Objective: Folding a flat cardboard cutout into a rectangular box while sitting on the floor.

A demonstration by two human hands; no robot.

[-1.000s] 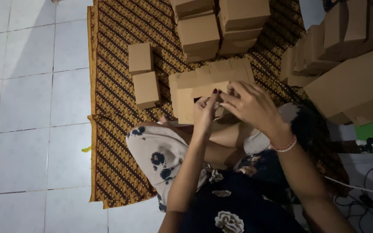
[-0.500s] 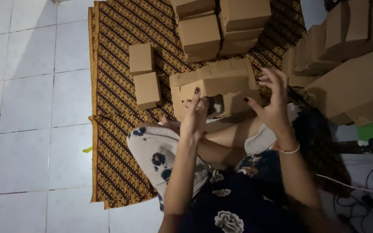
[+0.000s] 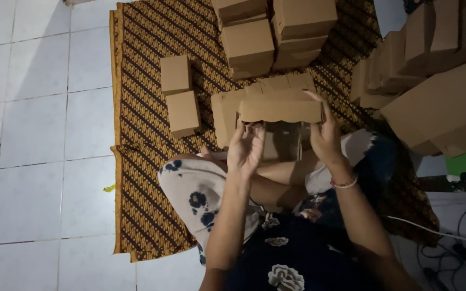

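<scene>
I hold a partly folded brown cardboard box (image 3: 279, 109) up in front of me, above my lap. My left hand (image 3: 246, 146) grips its left end from below, fingers curled at the edge. My right hand (image 3: 324, 134) holds the right end, fingers stretched up along the side. The box's long flap faces me and its inside is dark. A flat stack of unfolded cardboard blanks (image 3: 227, 116) lies on the mat just behind it.
A brown patterned mat (image 3: 141, 134) covers the white tiled floor (image 3: 33, 134). Two small folded boxes (image 3: 179, 97) sit to the left. Larger stacked boxes (image 3: 276, 32) stand behind, more cardboard (image 3: 432, 81) at right. Cables (image 3: 454, 242) lie at lower right.
My hands moved apart from the middle to the two ends of the box, and the box has opened out wider and been raised.
</scene>
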